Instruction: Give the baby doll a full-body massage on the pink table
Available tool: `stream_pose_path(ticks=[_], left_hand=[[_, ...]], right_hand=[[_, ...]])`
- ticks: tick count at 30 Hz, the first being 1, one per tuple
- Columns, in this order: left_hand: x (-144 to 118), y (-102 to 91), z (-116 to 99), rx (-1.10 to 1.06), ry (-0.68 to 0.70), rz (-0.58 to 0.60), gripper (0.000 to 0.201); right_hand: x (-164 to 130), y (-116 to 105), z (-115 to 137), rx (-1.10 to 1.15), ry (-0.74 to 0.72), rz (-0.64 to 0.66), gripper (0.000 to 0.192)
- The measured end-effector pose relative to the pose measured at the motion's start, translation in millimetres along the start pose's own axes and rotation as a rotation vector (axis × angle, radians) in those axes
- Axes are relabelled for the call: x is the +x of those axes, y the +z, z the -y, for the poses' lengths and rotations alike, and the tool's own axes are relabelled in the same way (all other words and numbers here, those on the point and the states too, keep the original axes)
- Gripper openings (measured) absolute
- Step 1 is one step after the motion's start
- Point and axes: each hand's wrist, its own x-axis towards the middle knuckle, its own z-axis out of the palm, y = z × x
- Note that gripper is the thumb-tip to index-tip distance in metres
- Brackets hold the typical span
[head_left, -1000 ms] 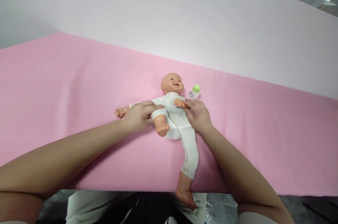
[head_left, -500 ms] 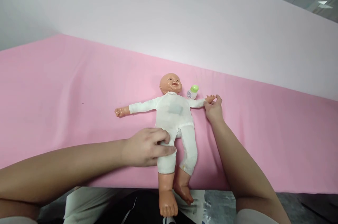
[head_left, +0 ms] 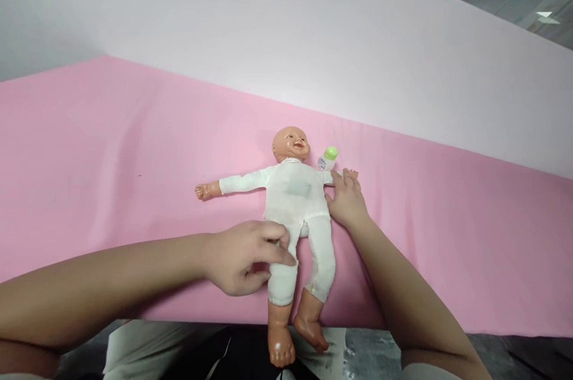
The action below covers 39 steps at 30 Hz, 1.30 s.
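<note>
Head camera, looking forward and down (close), over pink table (head_left: 111, 147)

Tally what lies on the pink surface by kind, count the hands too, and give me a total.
Doll: 1, on its back on the pink surface, in a white suit
Bottle with a green cap: 1, beside the doll's head
Hands: 2, the left hand on the doll's leg, the right hand at the doll's arm
Total: 4

No text can be read. The small bottle (head_left: 327, 159) with the green cap, just beside the baby doll's (head_left: 295, 201) head, carries a white label with print too small and blurred to make out.
</note>
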Motion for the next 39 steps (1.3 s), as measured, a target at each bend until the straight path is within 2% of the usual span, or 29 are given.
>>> stream_pose_path(ticks=[3, 5, 7, 10, 15, 20, 23, 28, 30, 32, 34, 36, 39], left_hand=[[1, -9.3, 14, -0.173, -0.144, -0.039, 0.029], [1, -12.9, 30, -0.080, -0.306, -0.136, 0.027], [-1, -15.3, 46, 0.065, -0.496, -0.223, 0.033], [-3, -18.5, 65, 0.225, -0.697, -0.258, 0.042], [0, -21.4, 80, 0.361, -0.790, -0.291, 0.059], [6, -20.3, 87, 0.459, -0.904, -0.311, 0.068], [7, -18.9, 88, 0.496, -0.926, -0.281, 0.071], [8, -15.2, 88, 0.545, -0.900, -0.217, 0.081], [8, -13.6, 89, 0.543, -0.935, -0.185, 0.085], [7, -12.3, 90, 0.528, -1.001, -0.176, 0.092], [7, -11.2, 91, 0.523, -1.046, -0.187, 0.099], [6, -10.5, 90, 0.535, -1.050, -0.215, 0.103], [8, -9.9, 85, 0.606, -1.003, -0.269, 0.101]], right_hand=[[-7, -2, 11, -0.029, -0.104, 0.039, 0.070], [-8, -2, 14, -0.030, -0.147, 0.067, 0.070], [-8, -2, 16, -0.028, -0.178, 0.099, 0.071], [-11, -2, 19, -0.021, -0.231, 0.142, 0.076], [-30, -8, 28, 0.023, -0.264, 0.212, 0.092], [-56, -15, 41, 0.052, -0.345, 0.184, 0.107], [-69, -18, 52, 0.087, -0.533, 0.125, 0.095], [-76, -23, 60, 0.171, -1.004, 0.015, 0.053], [-74, -24, 58, 0.253, -1.091, -0.066, 0.037], [-72, -25, 53, 0.361, -1.075, -0.181, 0.033], [-68, -25, 47, 0.461, -0.999, -0.308, 0.041], [-65, -24, 40, 0.512, -0.886, -0.411, 0.046], [-59, -18, 26, 0.480, -0.667, -0.490, 0.033]])
